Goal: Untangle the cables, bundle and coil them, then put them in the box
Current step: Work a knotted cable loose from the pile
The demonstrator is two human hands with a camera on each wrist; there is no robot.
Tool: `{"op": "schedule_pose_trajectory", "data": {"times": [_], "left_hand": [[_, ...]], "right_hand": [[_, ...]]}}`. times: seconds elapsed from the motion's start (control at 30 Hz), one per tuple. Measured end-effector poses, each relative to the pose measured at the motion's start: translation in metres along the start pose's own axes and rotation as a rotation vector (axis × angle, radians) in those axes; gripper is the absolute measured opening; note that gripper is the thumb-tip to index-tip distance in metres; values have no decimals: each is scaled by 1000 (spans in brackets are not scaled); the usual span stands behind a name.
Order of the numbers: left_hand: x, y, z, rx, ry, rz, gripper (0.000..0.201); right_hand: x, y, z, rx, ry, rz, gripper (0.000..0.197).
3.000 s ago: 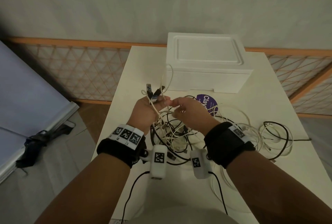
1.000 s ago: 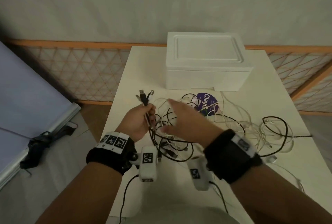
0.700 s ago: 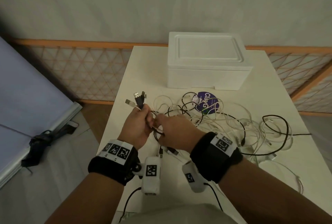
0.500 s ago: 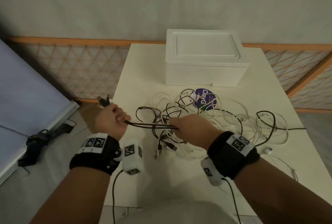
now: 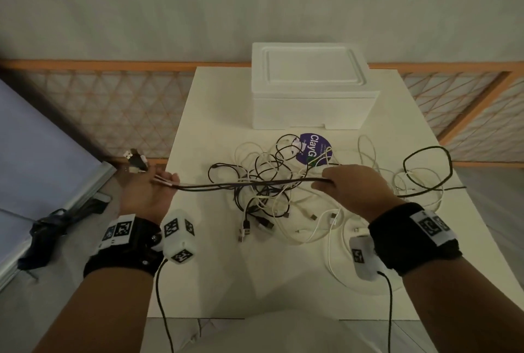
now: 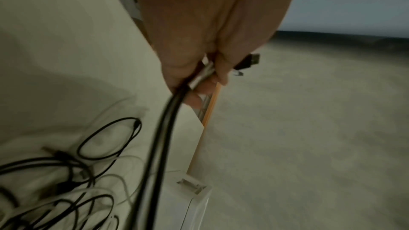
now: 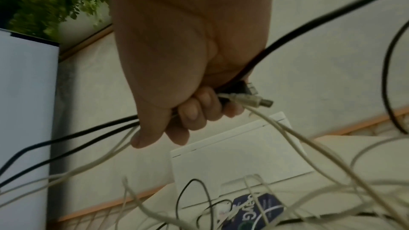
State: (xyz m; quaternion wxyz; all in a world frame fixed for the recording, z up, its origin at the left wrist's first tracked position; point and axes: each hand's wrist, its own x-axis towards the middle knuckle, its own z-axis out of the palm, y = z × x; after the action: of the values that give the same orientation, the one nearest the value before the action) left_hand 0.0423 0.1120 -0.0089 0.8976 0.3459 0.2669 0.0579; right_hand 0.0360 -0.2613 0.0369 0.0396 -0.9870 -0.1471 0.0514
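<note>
A bundle of black and white cables [image 5: 249, 183] stretches taut above the table between both hands. My left hand [image 5: 147, 191] grips the plug ends past the table's left edge; USB plugs [image 5: 135, 162] stick out beyond the fingers, and the left wrist view shows those fingers [image 6: 208, 80] curled round the cables. My right hand [image 5: 351, 185] grips the same bundle over the table's middle, fingers [image 7: 194, 111] wrapped round black and white strands. Under the bundle lies a tangle of cables [image 5: 272, 182]. The white foam box [image 5: 309, 89], its lid on, stands at the back.
A purple round sticker [image 5: 312, 148] lies on the white table [image 5: 221, 267] in front of the box. A black cable loop [image 5: 425, 171] and white loops lie at the right. A lattice fence [image 5: 107, 109] runs behind; the floor drops off left of the table.
My hands have drawn apart: the left pulled the plug ends out past the table's left edge, the right slid rightward along the bundle, straightening it.
</note>
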Motion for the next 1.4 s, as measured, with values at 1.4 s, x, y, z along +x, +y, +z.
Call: {"op": "schedule_pose_trajectory", "data": {"times": [1.4], "left_hand": [[-66,-156,78,456,-57,-363,36]], "right_hand": [[6,36,61,218,-472,24,25]]}}
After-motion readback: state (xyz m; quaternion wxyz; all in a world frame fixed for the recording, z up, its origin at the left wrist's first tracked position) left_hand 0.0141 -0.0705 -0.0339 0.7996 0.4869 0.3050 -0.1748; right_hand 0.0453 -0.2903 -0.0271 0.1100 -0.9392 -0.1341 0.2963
